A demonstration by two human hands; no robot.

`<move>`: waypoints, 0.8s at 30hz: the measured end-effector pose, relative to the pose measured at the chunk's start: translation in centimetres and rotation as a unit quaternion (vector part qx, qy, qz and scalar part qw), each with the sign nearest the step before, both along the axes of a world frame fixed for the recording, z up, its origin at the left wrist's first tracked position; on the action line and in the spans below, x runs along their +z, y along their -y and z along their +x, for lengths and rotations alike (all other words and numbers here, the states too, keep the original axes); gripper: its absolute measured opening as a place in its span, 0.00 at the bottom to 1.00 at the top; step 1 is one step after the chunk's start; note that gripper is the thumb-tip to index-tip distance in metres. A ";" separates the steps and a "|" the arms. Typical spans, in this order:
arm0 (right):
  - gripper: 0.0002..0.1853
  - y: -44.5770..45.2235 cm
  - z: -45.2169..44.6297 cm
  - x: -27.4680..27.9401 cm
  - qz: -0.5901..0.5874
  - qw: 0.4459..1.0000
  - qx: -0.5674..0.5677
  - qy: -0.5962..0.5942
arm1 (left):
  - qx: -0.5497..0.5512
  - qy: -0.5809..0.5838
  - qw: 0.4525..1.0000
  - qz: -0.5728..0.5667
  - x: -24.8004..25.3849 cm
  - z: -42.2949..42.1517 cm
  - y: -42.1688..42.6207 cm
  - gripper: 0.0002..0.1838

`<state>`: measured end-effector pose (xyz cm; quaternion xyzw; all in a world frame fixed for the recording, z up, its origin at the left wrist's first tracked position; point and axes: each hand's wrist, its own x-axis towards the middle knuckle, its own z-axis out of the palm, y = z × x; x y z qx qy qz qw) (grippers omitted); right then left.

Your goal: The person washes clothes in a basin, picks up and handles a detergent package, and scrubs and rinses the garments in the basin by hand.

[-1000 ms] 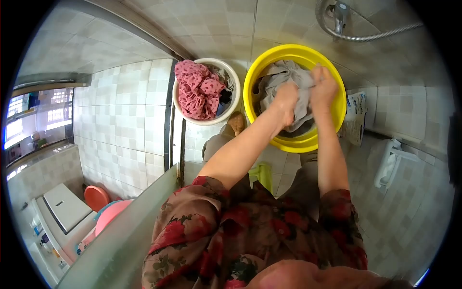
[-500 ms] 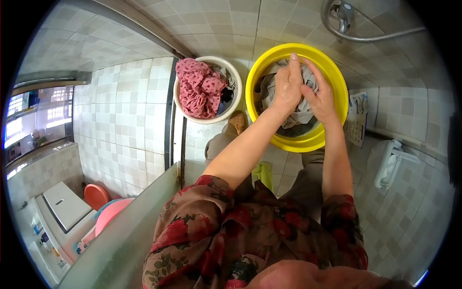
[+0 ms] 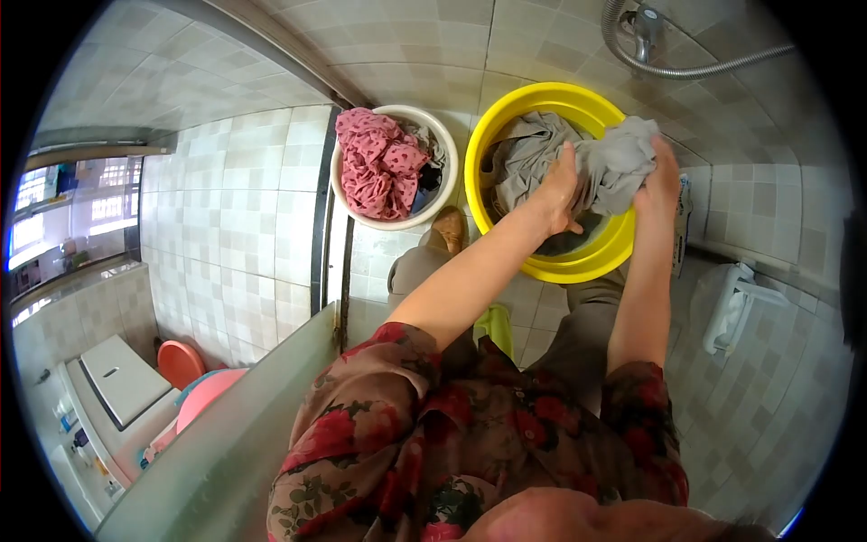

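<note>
Grey cloth point(image 3: 533, 167): main mass inside yellow basin point(image 3: 562, 269); bunched end raised at basin's 2 o'clock, overlapping rim. Right hand point(image 3: 663, 176): at basin's 3 o'clock, fingers closed around bunched end. Left hand point(image 3: 558, 194): near basin center, fingers extended, thumb spread; cannot tell whether palm contacts cloth. White basin point(image 3: 452, 172): at yellow basin's 9 o'clock, just beside, containing pink patterned cloth point(image 3: 379, 163). Metal hose point(image 3: 684, 74): at yellow basin's 2 o'clock, along wall.
</note>
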<state>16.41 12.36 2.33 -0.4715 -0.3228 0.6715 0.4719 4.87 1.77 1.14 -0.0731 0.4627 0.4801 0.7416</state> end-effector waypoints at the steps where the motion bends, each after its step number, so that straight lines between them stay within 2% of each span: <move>1: 0.14 0.9 -0.1 -0.1 0.000 1.000 0.000 0.000 | 0.000 0.000 1.000 0.000 -0.1 0.0 0.1 0.40; 3: 0.12 5.3 -1.9 1.5 -0.038 0.995 0.061 -0.075 | 0.006 0.119 0.987 0.110 -1.4 0.3 0.4 0.45; 4: 0.11 7.5 -2.8 3.1 -0.003 0.994 0.104 -0.042 | 0.005 0.119 0.987 0.111 -2.4 0.1 0.0 0.45; 5: 0.10 9.7 -3.5 4.4 0.031 0.988 0.148 -0.010 | 0.047 0.209 0.954 0.211 -3.6 -0.4 -0.7 0.45; 6: 0.09 11.7 -4.0 4.9 0.174 0.960 0.180 0.123 | 0.089 0.295 0.901 0.307 -4.7 -1.0 -1.5 0.46; 7: 0.08 13.0 -4.3 5.2 0.309 0.894 0.204 0.251 | 0.129 0.374 0.829 0.396 -5.2 -1.3 -1.8 0.46; 8: 0.08 13.2 -4.5 5.2 0.308 0.894 0.205 0.250 | 0.189 0.343 0.877 0.279 0.5 -2.3 0.2 0.39; 9: 0.08 13.3 -4.7 5.3 0.377 0.853 0.223 0.283 | 0.191 0.343 0.877 0.278 0.3 -3.1 0.5 0.39; 10: 0.09 13.4 -4.7 5.2 0.443 0.805 0.241 0.314 | 0.145 0.047 0.894 0.422 -0.3 -3.9 0.4 0.33; 11: 0.10 11.8 -4.1 2.6 0.467 0.775 0.196 0.378 | 0.080 -0.252 0.814 0.518 -1.3 -4.2 0.4 0.28; 12: 0.11 8.7 -3.2 -0.4 0.488 0.739 0.146 0.441 | 0.148 0.198 0.818 0.520 -4.7 -0.6 -1.8 0.18; 13: 0.13 5.8 -2.7 -1.2 0.444 0.773 0.086 0.445 | 0.144 0.200 0.816 0.522 -2.8 -0.5 -1.2 0.18; 14: 0.14 3.5 -2.3 -0.7 0.379 0.807 0.080 0.446 | 0.164 0.156 0.915 0.334 0.9 -0.8 -0.1 0.16; 15: 0.14 3.1 -2.6 -1.2 0.387 0.805 0.080 0.442 | 0.181 0.102 0.970 0.129 3.0 -1.3 0.4 0.15; 17: 0.13 3.9 -2.9 -2.8 0.189 0.945 0.014 0.266 | 0.198 0.116 0.961 0.154 -2.7 -1.5 -1.2 0.17; 18: 0.11 6.3 -4.0 -1.2 0.373 0.833 0.037 0.408 | 0.195 0.249 0.908 0.274 -4.5 -1.8 -1.3 0.17; 19: 0.12 9.1 -4.9 1.1 0.482 0.750 0.089 0.443 | 0.187 0.372 0.823 0.387 -6.6 -1.9 -1.3 0.18; 20: 0.14 11.6 -5.6 1.7 0.511 0.745 0.112 0.415 | 0.184 0.316 0.824 0.433 -10.7 -0.9 -1.3 0.20; 21: 0.14 11.5 -5.8 1.4 0.511 0.745 0.112 0.414 | 0.185 0.315 0.824 0.433 -11.2 -1.0 -0.9 0.20; 23: 0.16 11.1 -6.1 0.5 0.509 0.747 0.104 0.414 | 0.212 0.283 0.819 0.453 -11.4 -0.5 1.3 0.27; 24: 0.17 9.0 -5.8 -0.4 0.452 0.752 0.098 0.469 | 0.210 0.283 0.819 0.453 -9.5 0.1 1.6 0.27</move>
